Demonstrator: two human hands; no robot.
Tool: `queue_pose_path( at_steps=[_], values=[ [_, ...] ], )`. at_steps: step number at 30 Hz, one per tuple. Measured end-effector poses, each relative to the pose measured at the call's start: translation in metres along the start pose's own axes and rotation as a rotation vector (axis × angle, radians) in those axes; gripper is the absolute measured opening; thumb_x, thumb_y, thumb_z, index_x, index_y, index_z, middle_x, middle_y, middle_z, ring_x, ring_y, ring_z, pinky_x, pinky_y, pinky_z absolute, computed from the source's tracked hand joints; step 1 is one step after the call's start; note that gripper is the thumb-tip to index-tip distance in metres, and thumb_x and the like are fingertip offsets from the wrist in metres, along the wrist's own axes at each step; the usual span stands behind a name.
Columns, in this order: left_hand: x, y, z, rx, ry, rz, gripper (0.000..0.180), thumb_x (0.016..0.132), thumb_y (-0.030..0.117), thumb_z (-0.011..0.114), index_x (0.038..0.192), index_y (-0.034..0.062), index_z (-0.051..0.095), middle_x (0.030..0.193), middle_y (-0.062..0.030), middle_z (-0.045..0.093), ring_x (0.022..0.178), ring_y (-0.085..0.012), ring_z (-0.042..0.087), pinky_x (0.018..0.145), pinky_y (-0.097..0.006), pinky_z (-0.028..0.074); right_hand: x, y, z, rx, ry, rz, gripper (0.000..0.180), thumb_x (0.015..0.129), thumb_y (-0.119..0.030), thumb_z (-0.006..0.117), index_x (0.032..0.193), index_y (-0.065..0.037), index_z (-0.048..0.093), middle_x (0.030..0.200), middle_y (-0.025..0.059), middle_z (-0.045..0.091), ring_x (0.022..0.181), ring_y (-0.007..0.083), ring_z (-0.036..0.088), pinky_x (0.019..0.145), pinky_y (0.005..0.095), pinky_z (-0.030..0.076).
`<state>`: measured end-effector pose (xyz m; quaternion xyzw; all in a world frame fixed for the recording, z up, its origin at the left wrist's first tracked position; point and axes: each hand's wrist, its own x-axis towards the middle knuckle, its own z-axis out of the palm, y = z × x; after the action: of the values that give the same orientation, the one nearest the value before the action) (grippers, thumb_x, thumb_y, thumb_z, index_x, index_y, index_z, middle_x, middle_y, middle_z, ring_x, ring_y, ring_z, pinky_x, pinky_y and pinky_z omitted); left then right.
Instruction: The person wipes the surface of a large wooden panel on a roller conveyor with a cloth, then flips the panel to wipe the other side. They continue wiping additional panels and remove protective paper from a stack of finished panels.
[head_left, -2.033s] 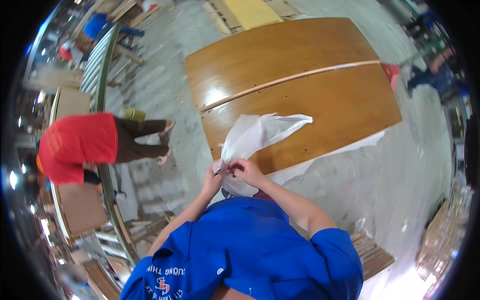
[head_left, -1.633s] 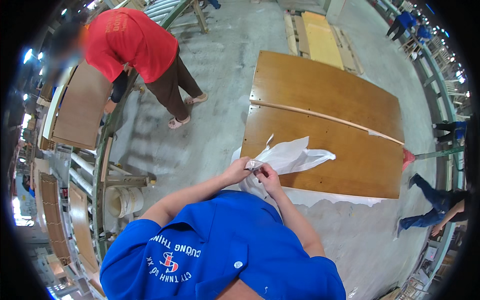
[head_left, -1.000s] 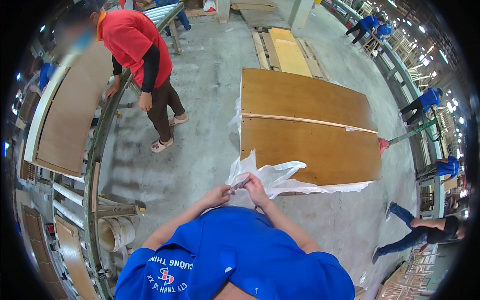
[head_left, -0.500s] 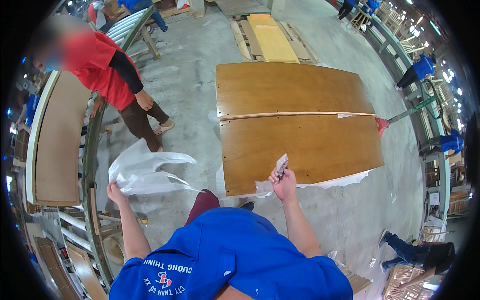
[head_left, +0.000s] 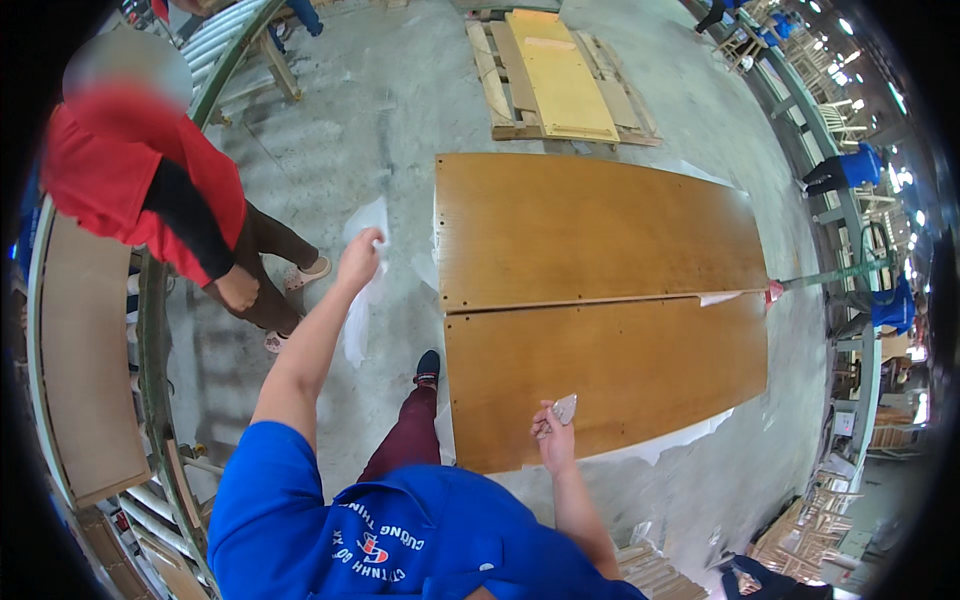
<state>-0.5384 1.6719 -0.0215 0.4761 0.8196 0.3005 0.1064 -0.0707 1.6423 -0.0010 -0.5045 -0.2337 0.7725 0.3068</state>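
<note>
My left hand (head_left: pixel 360 258) is stretched forward over the floor, left of the wooden panels. Its fingers are closed on a thin white sheet (head_left: pixel 366 318), which hangs below and behind the hand. Over the near brown wooden panel (head_left: pixel 620 365), close to its front edge, is my right hand (head_left: pixel 553 442). It grips a small, flat greyish piece (head_left: pixel 565 408) whose kind I cannot make out. The far brown wooden panel (head_left: pixel 595 230) lies beside the near one, with a narrow seam between them. White sheeting (head_left: pixel 672 440) sticks out from under the near panel.
At my left stands a co-worker in a red shirt (head_left: pixel 190 200), beside a green-framed roller conveyor (head_left: pixel 155 350) carrying a board (head_left: pixel 90 370). A pallet (head_left: pixel 490 85) with a yellow board (head_left: pixel 560 75) lies beyond the panels. A green handle (head_left: pixel 830 275) reaches toward their right end.
My left hand has swung forward and right with the white sheet, toward the panels. The panels sit lower in view. My right hand still holds the greyish piece. The co-worker appears nearer.
</note>
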Motion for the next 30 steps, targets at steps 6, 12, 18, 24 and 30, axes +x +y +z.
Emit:
queue_pose_path(
  at_steps=[6, 12, 18, 24, 30],
  values=[
    [0.162, -0.001, 0.074, -0.016, -0.074, -0.021, 0.031, 0.083, 0.03, 0.046, 0.098, 0.0045, 0.056, 0.101, -0.0175, 0.057, 0.096, -0.0346, 0.054, 0.08, -0.042, 0.044, 0.078, 0.026, 0.067, -0.146, 0.172, 0.043, 0.025, 0.09, -0.021, 0.052, 0.11, -0.006, 0.052, 0.1, 0.0044, 0.058, 0.082, 0.0133, 0.058, 0.063, 0.0257, 0.047],
    [0.267, -0.016, 0.13, 0.084, -0.103, -0.054, 0.045, 0.089, 0.038, 0.038, 0.103, -0.0007, 0.056, 0.112, -0.02, 0.055, 0.1, -0.0361, 0.054, 0.085, -0.043, 0.043, 0.152, 0.028, 0.126, -0.24, 0.172, -0.028, 0.029, 0.089, -0.021, 0.054, 0.115, -0.008, 0.051, 0.119, 0.0015, 0.052, 0.104, 0.0125, 0.052, 0.076, 0.0287, 0.045],
    [0.279, 0.003, 0.157, 0.373, -0.332, 0.055, 0.041, 0.093, 0.035, 0.032, 0.098, 0.0041, 0.059, 0.102, -0.0152, 0.056, 0.091, -0.0328, 0.058, 0.077, -0.045, 0.047, 0.195, 0.02, 0.143, -0.194, 0.339, 0.058, 0.026, 0.087, -0.021, 0.055, 0.11, -0.009, 0.056, 0.114, -0.0009, 0.053, 0.104, 0.0101, 0.048, 0.08, 0.0283, 0.043],
    [0.253, -0.014, 0.155, 0.408, -0.198, 0.15, 0.035, 0.092, 0.033, 0.037, 0.089, 0.0043, 0.057, 0.092, -0.0149, 0.055, 0.075, -0.033, 0.061, 0.06, -0.044, 0.05, 0.192, 0.022, 0.164, -0.088, 0.46, 0.001, 0.022, 0.086, -0.017, 0.056, 0.106, -0.009, 0.059, 0.106, -0.0017, 0.055, 0.096, 0.0089, 0.049, 0.08, 0.0264, 0.04],
    [0.161, -0.01, 0.144, 0.312, -0.283, 0.112, 0.03, 0.092, 0.032, 0.039, 0.088, 0.0043, 0.051, 0.092, -0.0176, 0.052, 0.07, -0.0358, 0.059, 0.057, -0.046, 0.049, 0.159, 0.045, 0.106, -0.244, 0.591, -0.101, 0.025, 0.085, -0.014, 0.058, 0.106, -0.001, 0.056, 0.105, 0.0035, 0.055, 0.099, 0.0133, 0.051, 0.087, 0.0259, 0.038]
  ],
)
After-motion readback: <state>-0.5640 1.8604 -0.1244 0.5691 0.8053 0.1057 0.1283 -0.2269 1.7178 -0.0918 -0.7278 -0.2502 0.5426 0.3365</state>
